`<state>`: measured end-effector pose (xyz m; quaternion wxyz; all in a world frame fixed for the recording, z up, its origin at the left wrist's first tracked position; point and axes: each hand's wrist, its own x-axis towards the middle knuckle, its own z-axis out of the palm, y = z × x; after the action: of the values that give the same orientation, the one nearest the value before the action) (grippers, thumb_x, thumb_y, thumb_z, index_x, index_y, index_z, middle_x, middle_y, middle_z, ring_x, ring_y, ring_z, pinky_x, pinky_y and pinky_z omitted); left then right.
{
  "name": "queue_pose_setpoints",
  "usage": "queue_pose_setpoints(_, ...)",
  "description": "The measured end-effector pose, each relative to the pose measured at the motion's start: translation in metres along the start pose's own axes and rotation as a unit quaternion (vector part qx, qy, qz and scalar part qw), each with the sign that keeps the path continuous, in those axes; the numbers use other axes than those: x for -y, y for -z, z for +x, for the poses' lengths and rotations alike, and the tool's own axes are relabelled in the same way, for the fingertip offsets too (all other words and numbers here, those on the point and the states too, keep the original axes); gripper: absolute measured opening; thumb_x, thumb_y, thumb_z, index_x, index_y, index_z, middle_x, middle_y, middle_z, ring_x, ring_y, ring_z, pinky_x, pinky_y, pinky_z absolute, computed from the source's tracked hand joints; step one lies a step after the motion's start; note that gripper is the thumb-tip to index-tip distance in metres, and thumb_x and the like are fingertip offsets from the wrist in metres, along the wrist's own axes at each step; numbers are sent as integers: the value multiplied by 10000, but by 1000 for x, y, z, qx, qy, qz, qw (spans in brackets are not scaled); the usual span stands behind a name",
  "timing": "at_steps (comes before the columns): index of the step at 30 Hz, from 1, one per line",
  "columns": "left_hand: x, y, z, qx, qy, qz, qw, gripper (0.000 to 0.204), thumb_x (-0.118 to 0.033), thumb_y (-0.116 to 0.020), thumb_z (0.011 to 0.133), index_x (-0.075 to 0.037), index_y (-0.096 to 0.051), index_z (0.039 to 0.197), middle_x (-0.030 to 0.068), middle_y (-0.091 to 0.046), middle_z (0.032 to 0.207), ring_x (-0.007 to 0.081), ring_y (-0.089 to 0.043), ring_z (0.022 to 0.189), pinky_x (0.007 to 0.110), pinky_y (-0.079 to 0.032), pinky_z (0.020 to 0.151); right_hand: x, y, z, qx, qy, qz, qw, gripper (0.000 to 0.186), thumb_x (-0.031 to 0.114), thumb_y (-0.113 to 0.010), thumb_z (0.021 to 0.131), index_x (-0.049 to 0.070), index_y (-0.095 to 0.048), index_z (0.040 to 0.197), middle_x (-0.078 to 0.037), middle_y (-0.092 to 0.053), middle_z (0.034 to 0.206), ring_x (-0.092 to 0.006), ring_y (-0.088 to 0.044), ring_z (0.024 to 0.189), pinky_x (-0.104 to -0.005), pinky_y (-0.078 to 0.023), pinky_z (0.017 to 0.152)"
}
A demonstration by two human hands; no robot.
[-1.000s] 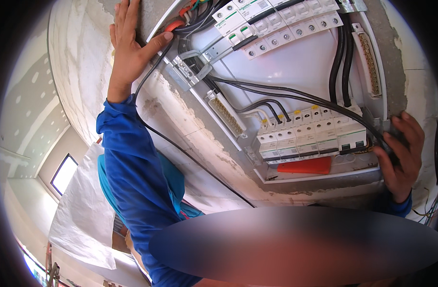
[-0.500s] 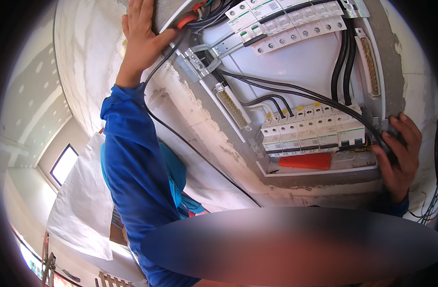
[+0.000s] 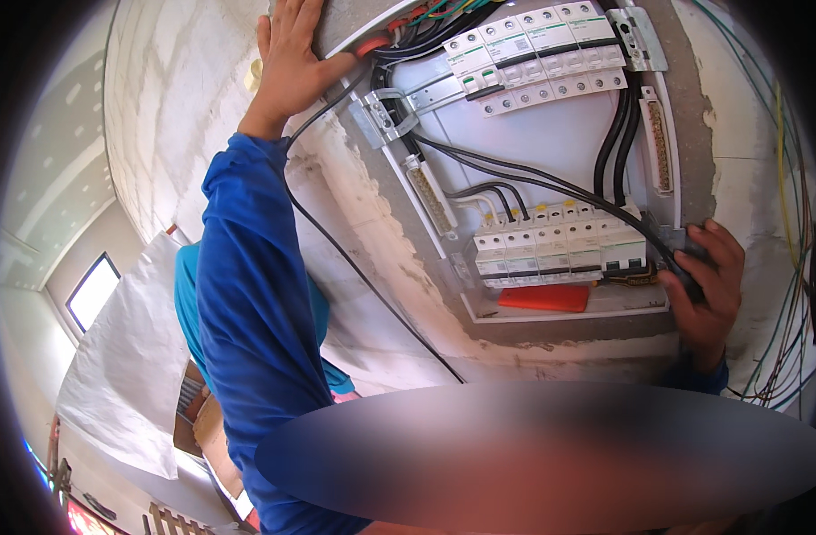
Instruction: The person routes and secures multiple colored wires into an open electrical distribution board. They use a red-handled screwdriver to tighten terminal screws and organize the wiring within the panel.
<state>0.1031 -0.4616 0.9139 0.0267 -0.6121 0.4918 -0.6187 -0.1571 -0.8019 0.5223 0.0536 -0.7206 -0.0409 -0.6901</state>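
An open white electrical box (image 3: 479,152) is set in rough plaster. It holds upper breakers (image 3: 533,49), lower breakers (image 3: 560,245), terminal bars at the sides and a flat red object (image 3: 544,298) along the bottom. My left hand (image 3: 292,67) lies with fingers spread at the box's upper left edge, thumb by a red ring (image 3: 370,46) where cables enter. A thin black cable (image 3: 350,259) runs down past its wrist. My right hand (image 3: 704,285) curls round thick black cables (image 3: 631,214) at the lower right edge, beside the breakers and a metal bracket.
Loose coloured wires (image 3: 787,223) hang right of the box. Plastered wall (image 3: 354,178) surrounds it. At the lower left are a white sheet (image 3: 114,392), cardboard and wooden slats; teal fabric (image 3: 188,285) shows behind my left arm. A window (image 3: 93,292) is farther off.
My view has shifted, bringing more hanging wires into sight on the right. Both hands keep their places at the box, my left spread, my right on the cables.
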Motion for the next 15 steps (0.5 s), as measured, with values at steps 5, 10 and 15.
queue_pose_setpoints(5,4,-3,0,7,14,-9,1000,1165,-310,-803,744,-169,-244,1756,208,-152,1826,388,-66,1702,608,-14,1331,1,1,3,-4,14,8,1000,275,33,-897,760,7,-787,1010,-171,-725,1343,-403,-584,1389,-508,-487,1145)
queue_pose_setpoints(10,-6,16,6,60,49,-70,995,1205,-345,-871,754,-166,-228,1758,252,-125,1820,381,-24,1704,592,24,1334,3,3,7,-6,22,12,1000,278,22,-907,753,1,-786,1002,-173,-745,1309,-401,-611,1354,-493,-507,1122)
queue_pose_setpoints(15,-43,114,-11,65,-31,-492,867,1121,-446,-857,855,-155,-254,1754,239,-283,1779,419,-219,1661,606,-193,1331,3,4,8,-13,21,28,999,279,26,-923,754,7,-786,996,-167,-757,1288,-388,-630,1332,-477,-516,1111)
